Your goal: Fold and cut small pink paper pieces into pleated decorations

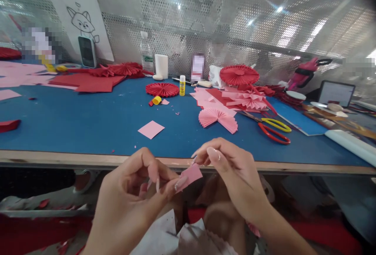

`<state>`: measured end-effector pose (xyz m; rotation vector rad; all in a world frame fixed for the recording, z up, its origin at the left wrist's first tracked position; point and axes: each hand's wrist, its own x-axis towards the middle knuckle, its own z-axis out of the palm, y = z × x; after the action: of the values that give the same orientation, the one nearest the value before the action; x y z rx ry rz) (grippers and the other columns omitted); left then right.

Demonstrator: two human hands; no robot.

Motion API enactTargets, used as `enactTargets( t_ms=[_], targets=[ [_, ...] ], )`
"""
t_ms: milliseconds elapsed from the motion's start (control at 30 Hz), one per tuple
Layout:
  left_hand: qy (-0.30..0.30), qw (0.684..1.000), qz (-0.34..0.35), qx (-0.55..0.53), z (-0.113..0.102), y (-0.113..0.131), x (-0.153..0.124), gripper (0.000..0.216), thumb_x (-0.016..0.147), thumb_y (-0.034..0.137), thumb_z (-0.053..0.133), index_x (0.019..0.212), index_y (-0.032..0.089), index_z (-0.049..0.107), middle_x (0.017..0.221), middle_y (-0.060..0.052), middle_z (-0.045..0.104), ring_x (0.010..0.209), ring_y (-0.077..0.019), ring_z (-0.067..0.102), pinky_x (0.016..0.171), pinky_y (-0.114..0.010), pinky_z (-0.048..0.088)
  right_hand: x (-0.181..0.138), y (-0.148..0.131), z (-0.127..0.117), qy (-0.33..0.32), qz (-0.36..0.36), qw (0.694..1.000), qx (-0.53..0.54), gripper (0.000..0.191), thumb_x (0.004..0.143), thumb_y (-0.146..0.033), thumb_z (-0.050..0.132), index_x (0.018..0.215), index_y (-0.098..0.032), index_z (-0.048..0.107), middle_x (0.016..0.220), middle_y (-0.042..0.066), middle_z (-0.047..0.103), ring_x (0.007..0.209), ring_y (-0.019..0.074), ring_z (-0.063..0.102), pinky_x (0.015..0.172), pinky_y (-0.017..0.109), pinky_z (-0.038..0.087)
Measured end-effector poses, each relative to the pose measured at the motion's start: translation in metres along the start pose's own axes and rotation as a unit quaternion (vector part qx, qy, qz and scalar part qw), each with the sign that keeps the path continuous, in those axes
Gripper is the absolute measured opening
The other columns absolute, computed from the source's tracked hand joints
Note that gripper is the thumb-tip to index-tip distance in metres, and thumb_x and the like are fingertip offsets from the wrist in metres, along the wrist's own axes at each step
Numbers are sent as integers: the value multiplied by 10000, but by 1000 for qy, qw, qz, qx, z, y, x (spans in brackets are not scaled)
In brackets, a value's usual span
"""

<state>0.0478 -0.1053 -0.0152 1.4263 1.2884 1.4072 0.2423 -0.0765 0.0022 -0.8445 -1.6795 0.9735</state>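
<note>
My left hand [132,196] pinches a small folded piece of pink paper [192,176] between thumb and fingers, just in front of the table edge. Close to its upper edge is my right hand [232,169], fingers bent and thumb held apart. A right fingertip reaches the paper's top corner; whether it presses on it I cannot tell. On the blue tabletop beyond lies a flat pink paper square [151,129]. A pleated pink paper fan [217,118] rests to its right, and a yellow glue stick [182,86] stands upright behind.
Scissors [273,129] with red and yellow handles lie at the right. A red pleated rosette [162,89] and a yellow cap [156,100] are near the glue stick. Red paper sheets [96,82] sit at back left. A water bottle [146,53] stands by the mesh wall.
</note>
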Motion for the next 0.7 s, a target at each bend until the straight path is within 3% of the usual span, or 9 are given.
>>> enactTargets(
  t_ms=[167,333,500,700],
  targets=[
    [13,999,-24,-33,3,5,-6,459,730,329,856,653,231,414,696,8,744,614,-179,692,501,-214,520,-3,3,15,-9,-22,998,-58,155,939,-263,667,804,-190,693,790,-23,679,708,85,605,671,206,458],
    [10,995,-42,-94,6,4,-8,479,693,235,885,647,220,408,652,25,730,585,-150,657,547,-207,544,0,2,20,29,18,999,10,252,912,-275,691,693,-178,615,681,-40,583,631,81,516,609,208,420],
    [-36,967,-112,-224,11,-1,-3,493,643,141,900,646,199,410,604,45,706,537,-114,608,533,-173,506,2,7,22,38,-23,999,8,319,969,-292,604,680,-179,532,661,-42,484,601,82,424,570,225,359],
    [-22,964,-120,-236,13,-4,-1,467,655,146,904,655,195,440,619,22,729,585,-122,647,593,-174,520,2,15,21,96,-53,994,-21,421,1066,-385,395,713,-190,516,644,-31,491,584,91,441,562,235,348]
  ],
)
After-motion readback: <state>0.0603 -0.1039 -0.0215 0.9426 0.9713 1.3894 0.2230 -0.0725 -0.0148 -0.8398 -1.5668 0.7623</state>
